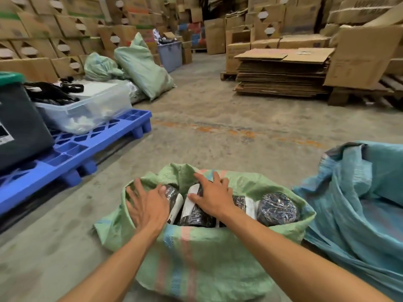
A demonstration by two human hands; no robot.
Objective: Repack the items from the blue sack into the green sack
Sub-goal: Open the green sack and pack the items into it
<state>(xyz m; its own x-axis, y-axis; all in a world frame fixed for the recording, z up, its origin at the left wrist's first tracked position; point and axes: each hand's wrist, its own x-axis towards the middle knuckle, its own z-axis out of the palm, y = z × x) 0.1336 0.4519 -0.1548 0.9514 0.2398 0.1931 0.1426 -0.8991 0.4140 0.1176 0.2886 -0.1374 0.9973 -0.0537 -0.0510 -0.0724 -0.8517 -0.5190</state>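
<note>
The green woven sack [196,253] stands open on the floor right in front of me, with several dark plastic-wrapped rolls [277,209] packed upright in its mouth. My left hand [146,205] lies flat with spread fingers on the sack's left rim and the items beneath it. My right hand [212,196] presses with straight fingers on a dark roll with a white label [192,209] in the middle of the sack. The blue sack [359,203] sits slumped and open at the right, its inside hidden from view.
A blue plastic pallet [72,153] at the left carries a clear bin [87,110] and a dark bin [19,131]. Two filled green sacks [141,68] lean further back. Flattened cardboard [283,77] on a wooden pallet and stacked boxes surround the concrete floor.
</note>
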